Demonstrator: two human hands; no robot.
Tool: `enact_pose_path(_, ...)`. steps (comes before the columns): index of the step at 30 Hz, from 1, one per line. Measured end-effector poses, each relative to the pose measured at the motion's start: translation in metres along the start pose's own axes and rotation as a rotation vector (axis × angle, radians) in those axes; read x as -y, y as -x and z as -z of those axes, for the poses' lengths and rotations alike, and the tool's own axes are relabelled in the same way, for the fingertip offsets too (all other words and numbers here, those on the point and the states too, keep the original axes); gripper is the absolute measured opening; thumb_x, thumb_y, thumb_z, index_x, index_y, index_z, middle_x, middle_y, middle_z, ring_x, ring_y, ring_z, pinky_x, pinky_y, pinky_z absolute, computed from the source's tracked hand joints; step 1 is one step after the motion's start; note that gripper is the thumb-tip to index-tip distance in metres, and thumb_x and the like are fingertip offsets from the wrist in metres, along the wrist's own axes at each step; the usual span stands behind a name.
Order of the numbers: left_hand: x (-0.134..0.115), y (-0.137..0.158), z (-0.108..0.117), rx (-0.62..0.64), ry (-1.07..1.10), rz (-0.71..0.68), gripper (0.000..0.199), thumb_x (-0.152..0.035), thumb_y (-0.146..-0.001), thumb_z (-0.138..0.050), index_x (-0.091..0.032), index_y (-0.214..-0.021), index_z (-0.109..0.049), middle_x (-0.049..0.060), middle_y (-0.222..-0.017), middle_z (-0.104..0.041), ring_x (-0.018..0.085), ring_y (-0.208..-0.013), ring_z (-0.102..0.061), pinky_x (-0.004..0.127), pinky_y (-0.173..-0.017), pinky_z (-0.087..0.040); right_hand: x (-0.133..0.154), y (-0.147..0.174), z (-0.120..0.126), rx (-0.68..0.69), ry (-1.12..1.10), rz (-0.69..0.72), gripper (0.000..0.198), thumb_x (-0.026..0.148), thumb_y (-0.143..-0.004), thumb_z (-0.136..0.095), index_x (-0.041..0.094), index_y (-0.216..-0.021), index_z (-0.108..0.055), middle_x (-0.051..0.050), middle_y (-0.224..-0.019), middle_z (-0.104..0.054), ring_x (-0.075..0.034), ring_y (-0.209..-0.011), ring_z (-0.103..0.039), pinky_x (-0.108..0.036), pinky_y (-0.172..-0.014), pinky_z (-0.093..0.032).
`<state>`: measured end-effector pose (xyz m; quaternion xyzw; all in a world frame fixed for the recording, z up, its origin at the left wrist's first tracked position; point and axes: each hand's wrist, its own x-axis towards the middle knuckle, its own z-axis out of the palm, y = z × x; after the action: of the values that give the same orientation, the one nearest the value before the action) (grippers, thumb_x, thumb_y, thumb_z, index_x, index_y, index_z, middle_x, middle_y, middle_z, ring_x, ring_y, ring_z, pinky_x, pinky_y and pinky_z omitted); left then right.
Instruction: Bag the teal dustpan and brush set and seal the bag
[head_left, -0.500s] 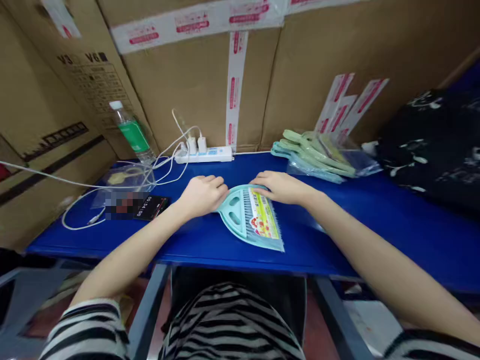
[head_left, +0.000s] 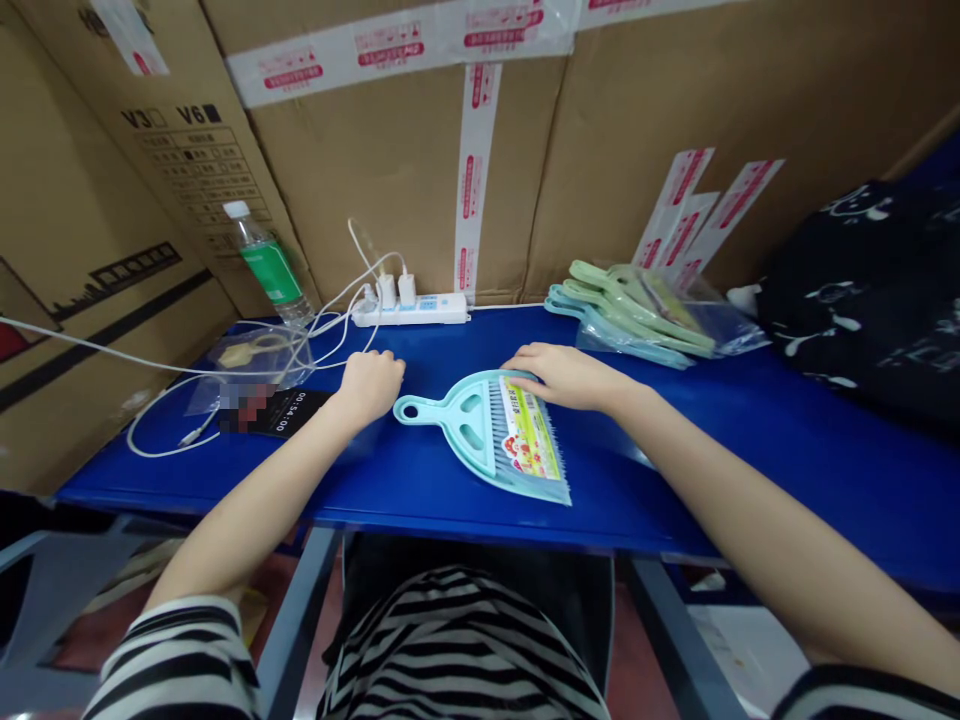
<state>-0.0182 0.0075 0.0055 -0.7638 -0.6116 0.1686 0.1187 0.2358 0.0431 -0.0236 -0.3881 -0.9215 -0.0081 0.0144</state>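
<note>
A light-blue dustpan [head_left: 472, 468] lies on the blue tabletop with its holed handle pointing left. Nested in it is a small brush [head_left: 497, 440], its bristles toward the right, with a yellow printed label card [head_left: 534, 440] over them. My right hand [head_left: 551, 375] grips the far right edge, thumb over the label's corner and fingers around the rim. Just left of the handle's end, apart from it, my left hand [head_left: 373, 385] is closed with curled fingers; whatever may be inside is hidden.
Green and blue dustpans [head_left: 637, 315] in clear plastic lie at the back right, beside a black patterned bag [head_left: 862, 300]. At the left are a bottle [head_left: 271, 268], a power strip [head_left: 412, 310] with white cables and a phone [head_left: 289, 412]. Cardboard [head_left: 390, 160] stands along the back.
My left hand has come off the dustpan's handle and moved left, so the handle now shows. My right hand keeps its hold; the dustpan stays in place.
</note>
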Motion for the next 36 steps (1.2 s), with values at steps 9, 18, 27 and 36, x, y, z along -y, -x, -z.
enact_pose_path(9,-0.001,-0.001,-0.001,0.031,0.004,0.011,0.031,-0.02,-0.096,-0.044,-0.012,-0.117,-0.066,0.019,-0.111,-0.068,0.032,-0.106,-0.065,0.034,-0.077,-0.046,0.001,0.0,0.002,0.003,0.008,-0.01,0.036,0.025,-0.099,-0.04,0.015,-0.116,-0.069,-0.014,-0.109,-0.07,-0.027,-0.1,-0.065,-0.036,-0.083,-0.049)
enact_pose_path(18,0.006,-0.001,-0.001,-0.011,-0.023,0.168,0.037,-0.016,-0.093,-0.041,-0.007,-0.121,-0.065,0.022,-0.121,-0.062,0.033,-0.117,-0.055,0.035,-0.084,-0.044,0.004,0.0,0.002,0.015,0.023,-0.02,0.034,0.026,-0.098,-0.043,0.015,-0.116,-0.069,-0.014,-0.108,-0.07,-0.027,-0.1,-0.065,-0.035,-0.082,-0.049)
enact_pose_path(27,0.042,-0.011,-0.003,0.039,0.004,0.544,0.047,-0.01,-0.087,-0.039,0.003,-0.127,-0.06,0.032,-0.136,-0.05,0.04,-0.124,-0.05,0.045,-0.093,-0.042,0.004,0.0,0.002,-0.003,0.048,-0.023,0.036,0.023,-0.099,-0.037,0.016,-0.114,-0.07,-0.013,-0.105,-0.071,-0.025,-0.097,-0.065,-0.033,-0.078,-0.048)
enact_pose_path(36,0.078,-0.023,-0.02,0.108,0.084,0.378,0.041,-0.033,-0.082,-0.055,-0.012,-0.115,-0.07,0.026,-0.109,-0.069,0.039,-0.105,-0.065,0.046,-0.079,-0.051,0.003,0.001,0.002,-0.006,0.039,-0.004,0.036,0.026,-0.099,-0.038,0.016,-0.113,-0.07,-0.014,-0.105,-0.071,-0.026,-0.096,-0.065,-0.034,-0.078,-0.048)
